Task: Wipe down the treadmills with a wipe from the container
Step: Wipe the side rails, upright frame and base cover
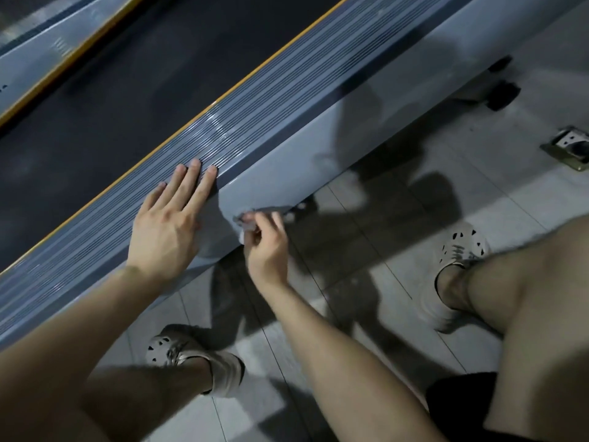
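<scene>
Wipe (243,224): a small crumpled piece, pinched by the right hand (267,247) and pressed against the grey side of the treadmill (366,100), near its lower edge.
Right hand: the fingers were curled and the fingertips closed around the wipe; the picture was a little blurred at this place.
Left hand (169,224): it lay flat and released, with straight fingers close together; the fingertips rested on the ribbed foot rail (255,110) and the palm covered the outer edge of the rail. It grasped nothing.
Treadmill: it ran diagonally through the view, with the dark belt (127,90) just beside the foot rail, on the far side from the person.
Foot of the treadmill (500,94): a dark support stood on the floor (430,193) at the upper right.
Floor: light grey tiles with dark shadows on them.
Shoes: a pale left shoe (191,355) and a pale right shoe (459,250) stood on the tiles, well apart.
Floor socket (567,148): a metal box with an open lid, set in the tiles at the right border.
</scene>
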{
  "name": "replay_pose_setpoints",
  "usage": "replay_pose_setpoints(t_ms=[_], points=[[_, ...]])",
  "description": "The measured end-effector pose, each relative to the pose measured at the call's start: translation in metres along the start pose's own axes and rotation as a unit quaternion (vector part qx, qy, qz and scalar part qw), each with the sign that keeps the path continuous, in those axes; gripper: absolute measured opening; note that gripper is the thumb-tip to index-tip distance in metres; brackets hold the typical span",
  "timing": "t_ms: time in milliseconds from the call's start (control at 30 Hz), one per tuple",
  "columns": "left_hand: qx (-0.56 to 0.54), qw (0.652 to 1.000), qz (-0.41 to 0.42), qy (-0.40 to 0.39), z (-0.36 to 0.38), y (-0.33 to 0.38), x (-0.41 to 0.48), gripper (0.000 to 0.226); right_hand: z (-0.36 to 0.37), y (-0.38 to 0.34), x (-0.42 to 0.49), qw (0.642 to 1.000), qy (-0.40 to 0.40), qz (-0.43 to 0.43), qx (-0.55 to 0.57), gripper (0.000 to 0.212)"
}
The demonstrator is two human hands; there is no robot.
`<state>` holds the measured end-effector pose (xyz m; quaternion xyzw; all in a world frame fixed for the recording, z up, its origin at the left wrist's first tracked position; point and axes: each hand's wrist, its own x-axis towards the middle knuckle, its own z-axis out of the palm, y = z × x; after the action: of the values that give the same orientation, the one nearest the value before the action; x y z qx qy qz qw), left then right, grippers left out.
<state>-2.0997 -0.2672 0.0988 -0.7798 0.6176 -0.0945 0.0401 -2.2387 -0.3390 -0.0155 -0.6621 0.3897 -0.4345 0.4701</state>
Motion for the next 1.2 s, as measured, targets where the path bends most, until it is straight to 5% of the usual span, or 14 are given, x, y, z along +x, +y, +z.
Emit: replay_pose_setpoints(t_ms=[167,300,367,467,533,633,767,833,933,1000,1100,1200], points=[[0.001,1.000,-0.010,-0.003,0.002,0.001,-0.002,0.111,-0.063,0.050,0.085,0.969,0.205,0.131,-0.034,0.029],[0.002,1.000,-0.012,0.000,0.003,0.001,-0.001,0.109,-0.076,0.059,0.110,0.951,0.257,0.166,-0.042,0.030],[0.000,1.000,-0.006,0.004,0.003,0.002,-0.002,0.109,-0.045,0.045,0.074,0.968,0.207,0.142,-0.016,0.035],[-0.007,1.000,0.009,0.006,-0.002,-0.004,0.002,0.111,0.002,0.011,0.002,0.998,0.022,0.055,0.013,0.029],[-0.009,0.999,0.035,-0.003,-0.010,-0.015,0.007,0.110,0.008,-0.004,-0.006,1.000,-0.003,0.005,0.025,0.028],[-0.038,0.999,0.028,-0.007,-0.019,-0.030,-0.001,0.098,-0.020,-0.008,0.043,0.990,0.136,-0.004,0.018,0.030],[-0.046,0.993,-0.096,0.042,-0.013,-0.038,-0.052,0.085,-0.039,-0.021,0.081,0.961,0.275,0.014,0.013,0.024],[-0.041,0.986,-0.158,0.025,-0.004,-0.048,-0.077,0.083,-0.001,-0.039,0.043,0.978,0.204,-0.016,0.026,0.026],[-0.036,0.978,-0.204,-0.009,0.009,-0.058,-0.099,0.089,0.048,-0.058,-0.031,0.991,-0.072,-0.116,0.008,0.032],[-0.040,0.980,-0.193,-0.012,0.015,-0.061,-0.104,0.094,0.049,-0.054,-0.032,0.982,-0.119,-0.143,-0.008,0.036],[-0.029,0.980,-0.197,0.000,0.015,-0.063,-0.107,0.090,0.016,-0.041,0.007,0.991,0.002,-0.129,-0.037,0.037],[-0.014,0.980,-0.199,0.011,0.013,-0.060,-0.105,0.087,-0.018,-0.026,0.046,0.981,0.184,-0.030,-0.061,0.029]])
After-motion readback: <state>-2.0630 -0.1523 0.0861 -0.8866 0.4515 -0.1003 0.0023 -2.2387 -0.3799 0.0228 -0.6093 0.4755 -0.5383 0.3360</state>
